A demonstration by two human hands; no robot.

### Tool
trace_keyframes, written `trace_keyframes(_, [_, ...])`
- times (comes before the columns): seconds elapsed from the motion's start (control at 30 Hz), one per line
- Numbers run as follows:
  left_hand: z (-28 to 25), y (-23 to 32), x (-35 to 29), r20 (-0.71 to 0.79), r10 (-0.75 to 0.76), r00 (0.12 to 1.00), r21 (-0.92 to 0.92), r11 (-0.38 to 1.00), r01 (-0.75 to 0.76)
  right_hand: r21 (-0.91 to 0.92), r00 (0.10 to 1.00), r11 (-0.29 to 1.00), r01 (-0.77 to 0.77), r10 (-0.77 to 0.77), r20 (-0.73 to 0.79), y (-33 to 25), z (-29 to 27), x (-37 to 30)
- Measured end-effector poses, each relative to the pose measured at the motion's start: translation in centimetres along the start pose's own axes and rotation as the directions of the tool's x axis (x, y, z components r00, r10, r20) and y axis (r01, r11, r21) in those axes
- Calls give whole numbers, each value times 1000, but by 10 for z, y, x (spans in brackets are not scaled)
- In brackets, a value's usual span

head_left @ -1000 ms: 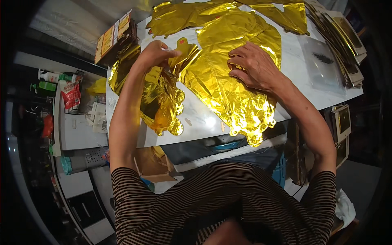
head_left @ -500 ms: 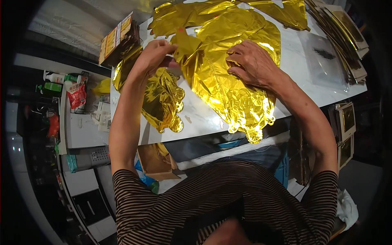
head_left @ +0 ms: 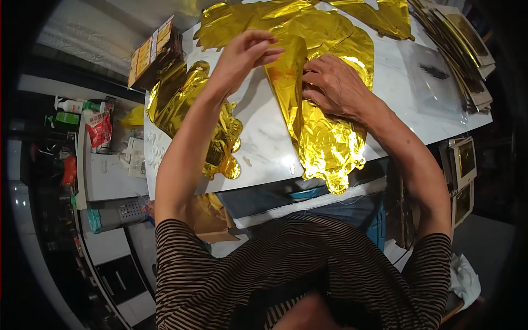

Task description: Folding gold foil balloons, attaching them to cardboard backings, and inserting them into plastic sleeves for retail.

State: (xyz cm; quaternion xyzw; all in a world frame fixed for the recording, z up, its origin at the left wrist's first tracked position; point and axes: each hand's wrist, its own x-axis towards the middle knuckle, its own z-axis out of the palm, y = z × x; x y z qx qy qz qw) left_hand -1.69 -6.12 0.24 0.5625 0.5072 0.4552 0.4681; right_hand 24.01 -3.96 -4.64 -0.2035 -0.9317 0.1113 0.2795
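A flat gold foil balloon (head_left: 330, 135) lies on the white marbled table (head_left: 261, 132), its left part folded over toward the right, with a scalloped near end at the table's front edge. My right hand (head_left: 335, 88) rests on it, fingers curled against the foil along the fold. My left hand (head_left: 247, 55) is raised just left of the folded flap, fingers stretched out with nothing seen in them. Another gold foil balloon (head_left: 220, 129) lies crumpled under my left forearm, partly hidden by it. More flat gold foil (head_left: 231, 25) spreads along the far side.
At the far left stands a stack of orange-and-yellow cards (head_left: 154, 52). Clear plastic sleeves (head_left: 434, 82) lie on the right, beside a pile of flat packages with windows (head_left: 462, 49). An open cardboard box (head_left: 214, 220) sits below the front edge. Bottles and a red pouch (head_left: 100, 127) stand left.
My left hand has moved right and away from me, and the balloon's left part is now folded over to the right. My left fingers have come off the foil. My right hand stays nearly in place.
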Motion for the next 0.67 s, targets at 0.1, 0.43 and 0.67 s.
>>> trace_keyframes(0.1, [-24, 0, -28, -50, 108, 993, 565, 823, -61, 4, 1000, 1000, 9, -9, -14, 2, 2, 0])
trace_keyframes(0.43, [7, -35, -76, 216, 349, 912, 773, 509, -378, -11, 1000, 1000, 25, -25, 0, 2, 1, 0])
trace_keyframes(0.67, [14, -44, -73, 267, 377, 887, 817, 399, -416, -13, 999, 999, 32, -32, 13, 0, 1, 2])
